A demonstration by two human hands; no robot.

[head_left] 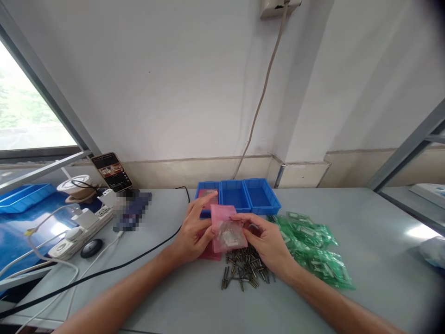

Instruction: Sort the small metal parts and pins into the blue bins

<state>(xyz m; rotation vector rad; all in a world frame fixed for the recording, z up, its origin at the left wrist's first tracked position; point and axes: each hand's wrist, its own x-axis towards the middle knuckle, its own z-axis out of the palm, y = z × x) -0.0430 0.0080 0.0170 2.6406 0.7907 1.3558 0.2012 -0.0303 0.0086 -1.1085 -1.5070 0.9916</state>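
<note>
A pink bag (224, 213) with a clear packet of small pieces in it is held up over the grey table. My right hand (267, 239) pinches its right side between thumb and fingers. At its left edge, my left hand (194, 229) touches it with the thumb, the index finger stretched out and the other fingers curled. Below lies a loose pile of metal pins (245, 269). Another pink bag (210, 253) lies flat on the table, partly hidden under my left hand. Behind, the left blue bin (205, 185) holds pink bags.
Two more blue bins (235, 197) stand beside the first. Green bags (320, 264) lie at the right. At the left are a phone on a stand (111, 171), a black mouse (91, 248), a power strip (81, 232) and a black cable (132, 262).
</note>
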